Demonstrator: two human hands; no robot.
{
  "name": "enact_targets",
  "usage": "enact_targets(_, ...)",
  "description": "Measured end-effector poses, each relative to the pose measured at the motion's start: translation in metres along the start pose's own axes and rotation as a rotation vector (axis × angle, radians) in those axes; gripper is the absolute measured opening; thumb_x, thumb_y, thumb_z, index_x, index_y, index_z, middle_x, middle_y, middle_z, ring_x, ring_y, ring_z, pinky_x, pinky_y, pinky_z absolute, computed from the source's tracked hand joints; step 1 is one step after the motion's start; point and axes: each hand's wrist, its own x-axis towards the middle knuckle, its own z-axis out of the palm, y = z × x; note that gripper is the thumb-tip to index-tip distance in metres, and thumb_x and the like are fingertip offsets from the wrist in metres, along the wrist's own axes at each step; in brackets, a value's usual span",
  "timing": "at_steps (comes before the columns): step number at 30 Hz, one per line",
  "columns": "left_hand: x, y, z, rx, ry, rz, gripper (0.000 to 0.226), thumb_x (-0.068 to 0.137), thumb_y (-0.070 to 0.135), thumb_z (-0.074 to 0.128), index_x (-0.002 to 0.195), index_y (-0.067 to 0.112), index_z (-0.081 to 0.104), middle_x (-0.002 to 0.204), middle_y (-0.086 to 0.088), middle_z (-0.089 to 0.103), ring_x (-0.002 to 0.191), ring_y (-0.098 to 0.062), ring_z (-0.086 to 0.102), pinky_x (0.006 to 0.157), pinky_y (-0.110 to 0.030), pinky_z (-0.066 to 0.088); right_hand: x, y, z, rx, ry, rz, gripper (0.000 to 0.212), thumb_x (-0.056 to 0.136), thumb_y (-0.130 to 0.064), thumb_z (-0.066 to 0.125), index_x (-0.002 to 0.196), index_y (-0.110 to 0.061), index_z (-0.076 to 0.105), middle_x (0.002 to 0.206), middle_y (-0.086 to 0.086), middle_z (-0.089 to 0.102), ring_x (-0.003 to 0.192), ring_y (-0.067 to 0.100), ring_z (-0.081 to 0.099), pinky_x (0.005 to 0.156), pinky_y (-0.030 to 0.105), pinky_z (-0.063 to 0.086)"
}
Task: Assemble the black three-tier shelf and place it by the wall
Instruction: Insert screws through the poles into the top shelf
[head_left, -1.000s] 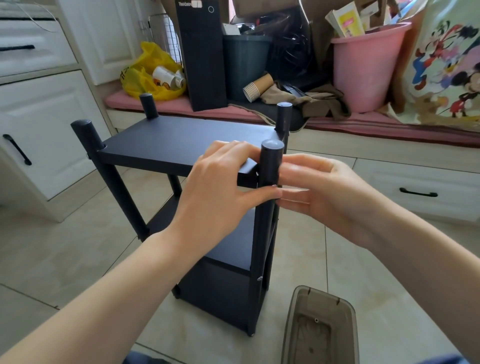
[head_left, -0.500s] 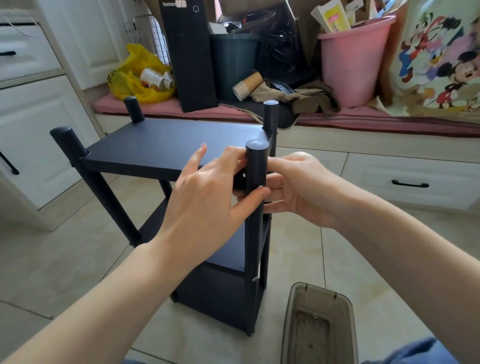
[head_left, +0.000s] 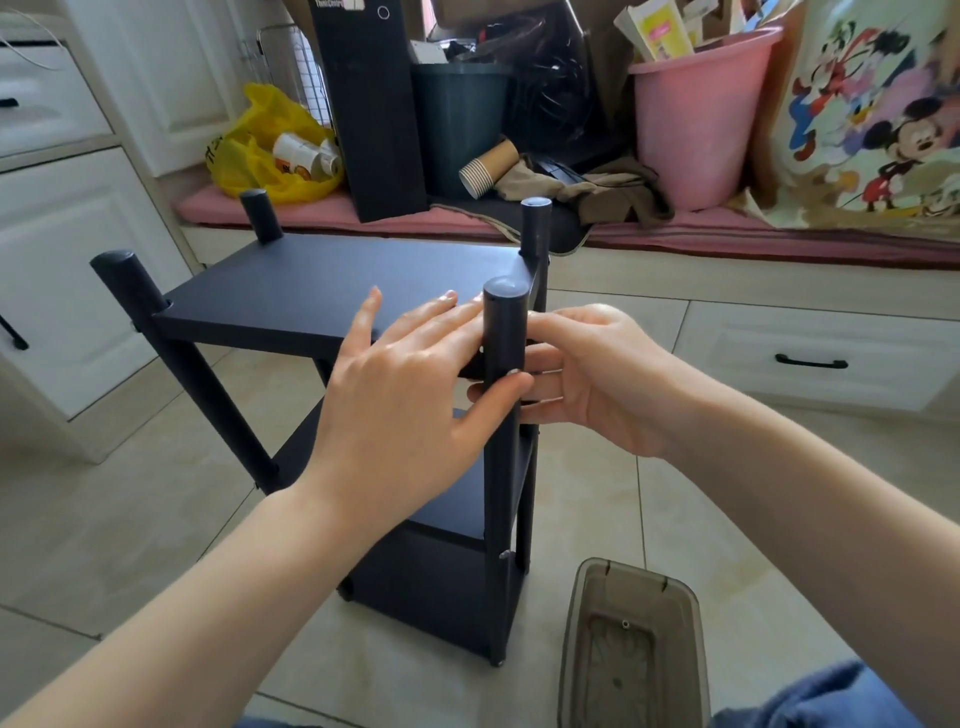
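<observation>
Black at the touch: left hand fingers laid straight on the top board, thumb pressed to the front right post; right hand curled round that post from behind. Judged nearly done with the black three-tier shelf: three boards on four posts. Left: seating this corner, carrying to the wall. Stands upright mid-frame on tiled floor, long edges running left to right.
</observation>
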Motion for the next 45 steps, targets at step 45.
enact_targets(45,-0.002,-0.005,0.027,0.002,0.270,0.091,0.045,0.103,0.043,0.049,0.108,0.004,0.072,0.113,-0.002,0.069,0.117,-0.024,0.061,0.105,-0.044,0.038,-0.019,0.410,-0.110,-0.761,0.400,0.683,0.041,0.102,-0.015,0.029,0.136,0.001,0.047,0.137,0.027,0.050,0.123,0.041,0.047,0.104,0.049,0.041)
